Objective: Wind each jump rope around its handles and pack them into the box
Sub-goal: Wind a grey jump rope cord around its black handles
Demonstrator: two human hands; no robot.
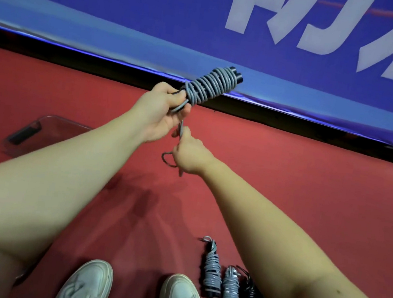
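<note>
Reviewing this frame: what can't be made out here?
Head view only.
1. Held jump rope: its handles are mostly buried under coils; left hand covers the near end.
2. Clear box: left forearm hides one side; the dark item inside is unidentifiable.
3. Wound ropes on the floor: bottom edge and right forearm cut them off, so the count is unsure.
4. Banner lettering: cropped by top and right edges.

Single head-worn wide-angle view, forward and down toward the red floor.

Matt red floor, clear-plastic box
</note>
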